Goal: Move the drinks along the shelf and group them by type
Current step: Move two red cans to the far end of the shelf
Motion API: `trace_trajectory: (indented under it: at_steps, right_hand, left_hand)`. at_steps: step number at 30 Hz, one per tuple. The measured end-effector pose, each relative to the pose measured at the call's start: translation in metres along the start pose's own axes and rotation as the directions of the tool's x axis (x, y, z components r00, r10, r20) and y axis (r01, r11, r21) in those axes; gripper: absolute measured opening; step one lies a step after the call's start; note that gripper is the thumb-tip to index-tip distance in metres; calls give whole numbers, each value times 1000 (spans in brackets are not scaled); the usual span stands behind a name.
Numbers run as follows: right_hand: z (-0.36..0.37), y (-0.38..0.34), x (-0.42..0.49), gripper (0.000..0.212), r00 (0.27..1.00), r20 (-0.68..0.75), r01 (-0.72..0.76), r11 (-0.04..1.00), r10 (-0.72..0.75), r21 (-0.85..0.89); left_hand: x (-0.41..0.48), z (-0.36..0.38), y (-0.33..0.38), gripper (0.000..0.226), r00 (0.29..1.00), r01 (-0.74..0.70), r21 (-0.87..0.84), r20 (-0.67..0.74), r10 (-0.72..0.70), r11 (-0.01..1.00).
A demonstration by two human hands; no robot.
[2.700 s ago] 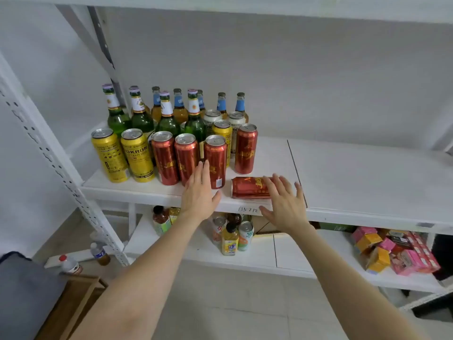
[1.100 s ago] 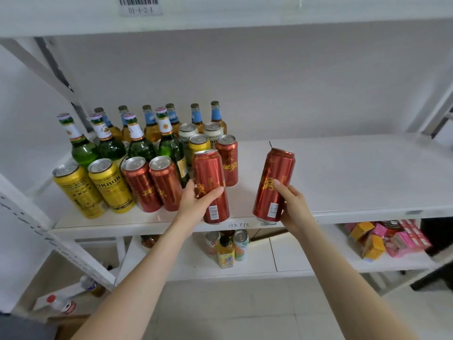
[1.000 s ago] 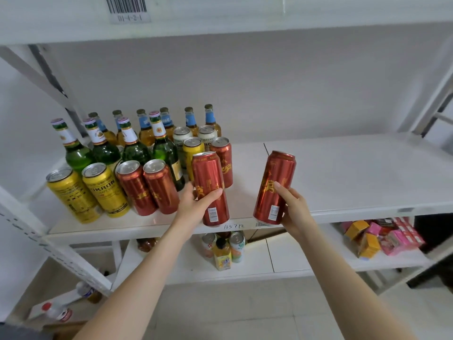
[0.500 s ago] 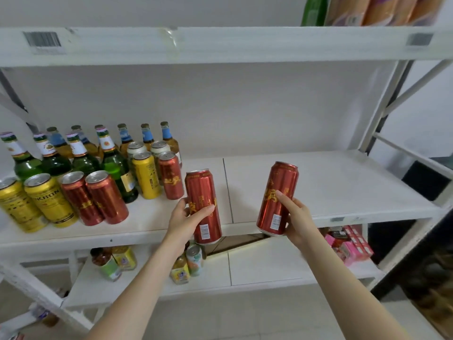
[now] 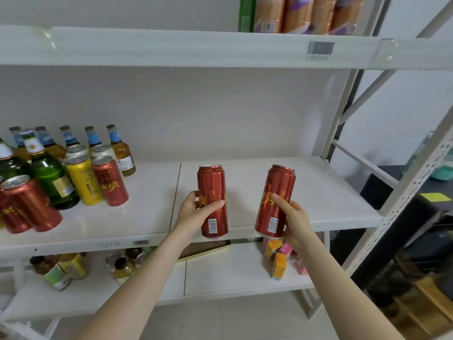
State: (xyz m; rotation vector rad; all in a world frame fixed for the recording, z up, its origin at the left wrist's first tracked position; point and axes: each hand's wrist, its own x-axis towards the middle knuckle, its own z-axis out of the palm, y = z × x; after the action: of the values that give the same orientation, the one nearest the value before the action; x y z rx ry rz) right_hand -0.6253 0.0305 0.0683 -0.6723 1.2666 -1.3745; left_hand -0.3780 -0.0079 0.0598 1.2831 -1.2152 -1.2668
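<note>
My left grip curled round an upright red can, my right grip holding a second red can slightly tilted, both over the near edge of the white shelf, cluster of bottles and cans at left.

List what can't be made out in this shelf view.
Head view: red cans at far left, cut off by the frame edge; count unknown.
Head view: lower-shelf bottles, blurred and half hidden by the middle shelf.
Head view: top-shelf packs, cut off by the top edge.
Head view: barcode label, too blurred to read.
</note>
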Motion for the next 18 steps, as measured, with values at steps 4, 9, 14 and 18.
trace_trajectory:
  at_steps: [4,9,14,18]
  right_hand:
    - [-37,-19,33,67,1000,-19,16,1000,-16,-11]
    - [-89,-45,74,64,997,-51,49,999,-50,-12]
    - [-145,-72,105,60,997,-25,69,997,-69,-20]
    - [-188,-94,130,54,997,17,75,996,-74,-53]
  left_hand:
    - [32,48,6,49,1000,-13,15,27,13,1000]
    - [69,116,15,47,997,-12,26,75,10,1000]
    - [93,187,18,53,995,-14,32,99,11,999]
    - [103,243,16,58,996,-10,18,85,8,1000]
